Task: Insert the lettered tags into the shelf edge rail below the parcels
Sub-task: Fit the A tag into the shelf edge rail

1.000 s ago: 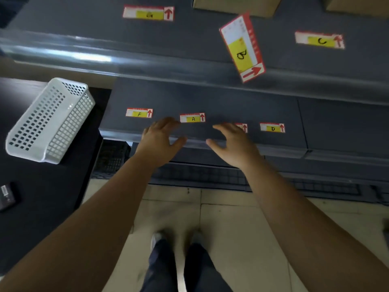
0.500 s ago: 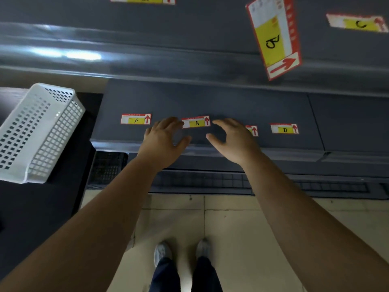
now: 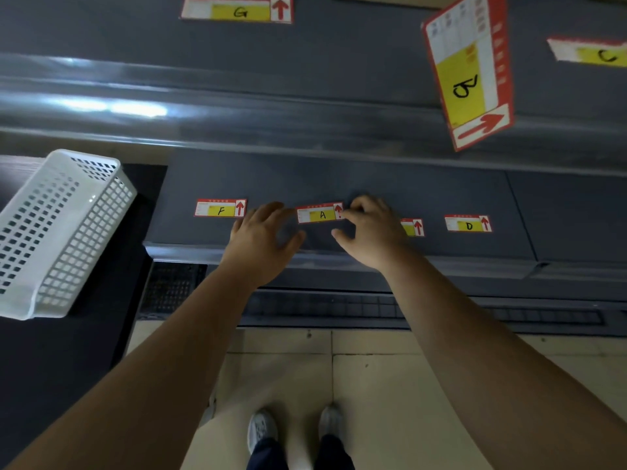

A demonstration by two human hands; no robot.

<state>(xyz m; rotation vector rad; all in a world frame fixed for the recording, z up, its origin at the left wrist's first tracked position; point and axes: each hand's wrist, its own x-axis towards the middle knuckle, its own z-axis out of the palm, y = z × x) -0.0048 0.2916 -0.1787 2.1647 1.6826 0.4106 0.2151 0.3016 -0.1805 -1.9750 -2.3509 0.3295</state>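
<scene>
On the lower dark shelf lie red-and-yellow tags: the F tag (image 3: 220, 208), the A tag (image 3: 320, 213), a tag (image 3: 413, 227) half hidden behind my right hand, and the D tag (image 3: 468, 223). My right hand (image 3: 369, 232) pinches the right end of the A tag with curled fingers. My left hand (image 3: 261, 239) touches its left end with fairly straight fingers. The lower shelf's edge rail (image 3: 190, 251) runs just below both hands. A larger tag (image 3: 470, 72) sticks out tilted at the upper shelf's glossy rail (image 3: 237, 110). The G tag (image 3: 237, 10) and the C tag (image 3: 590, 52) lie on the upper shelf.
A white perforated plastic basket (image 3: 61, 232) lies tipped on a dark surface at the left. Beige floor tiles (image 3: 373, 385) and my shoes (image 3: 261, 429) show below. A black grille (image 3: 339, 307) runs under the lower shelf. Cardboard parcels barely show at the top edge.
Both hands moved forward from the shelf's front edge onto the A tag. My right fingers curled around its right end. The view moved closer to the shelves.
</scene>
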